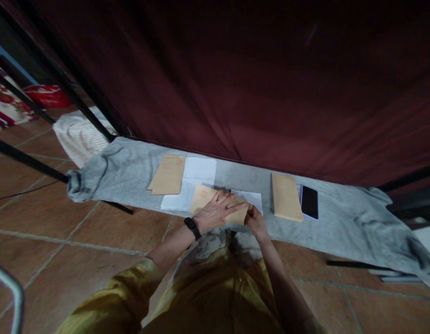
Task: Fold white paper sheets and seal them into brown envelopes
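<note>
A brown envelope [203,198] lies on a grey cloth [131,171] spread on the floor in front of me. My left hand [218,209] rests flat on it with fingers stretched out; a black band is on that wrist. My right hand [256,220] pinches the envelope's right end, fingers closed on it. White paper [197,176] lies under and behind the envelope, and another white sheet [251,198] shows past my fingers.
A stack of brown envelopes [168,174] lies left on the cloth, another stack [286,196] lies right, beside a black phone [309,202]. A dark red curtain [257,83] hangs behind. Black metal bars [30,160] cross the tiled floor at left, near a striped cloth [79,134].
</note>
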### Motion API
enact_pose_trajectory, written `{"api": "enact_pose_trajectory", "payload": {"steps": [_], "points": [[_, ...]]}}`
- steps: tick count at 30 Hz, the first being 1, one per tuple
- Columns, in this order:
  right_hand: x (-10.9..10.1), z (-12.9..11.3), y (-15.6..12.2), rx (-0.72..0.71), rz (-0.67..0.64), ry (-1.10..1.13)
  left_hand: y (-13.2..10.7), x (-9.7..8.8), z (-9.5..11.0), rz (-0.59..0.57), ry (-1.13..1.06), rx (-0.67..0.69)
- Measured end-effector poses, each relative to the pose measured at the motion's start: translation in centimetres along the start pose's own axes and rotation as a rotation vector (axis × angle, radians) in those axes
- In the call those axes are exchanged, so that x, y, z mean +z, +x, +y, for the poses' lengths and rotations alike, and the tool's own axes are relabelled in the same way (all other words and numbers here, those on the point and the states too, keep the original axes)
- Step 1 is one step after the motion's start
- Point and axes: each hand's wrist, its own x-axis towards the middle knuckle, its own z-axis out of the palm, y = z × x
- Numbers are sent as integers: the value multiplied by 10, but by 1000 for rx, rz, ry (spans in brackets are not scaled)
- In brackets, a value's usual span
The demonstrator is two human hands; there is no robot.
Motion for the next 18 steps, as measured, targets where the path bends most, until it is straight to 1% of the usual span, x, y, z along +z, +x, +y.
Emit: {"api": "enact_pose_trajectory", "payload": {"steps": [4,5,6,7,9,13,15,18], "points": [[-20,-3,-10,-73,288,-78,2,-1,1,0,28,-1],[-24,-4,-13,-73,310,-56,3,-1,1,1,34,-1],[-27,-6,-16,-54,290,-5,4,-1,1,2,40,0],[-30,-7,-19,-19,239,69,5,0,2,3,45,2],[-31,-11,-23,72,93,214,7,0,4,8,56,9],[-29,-23,-29,233,-171,391,11,-2,10,23,68,35],[-30,-32,-31,289,-252,508,11,-4,14,23,71,57],[-34,-44,-31,330,-316,619,10,-11,21,20,72,82]]}}
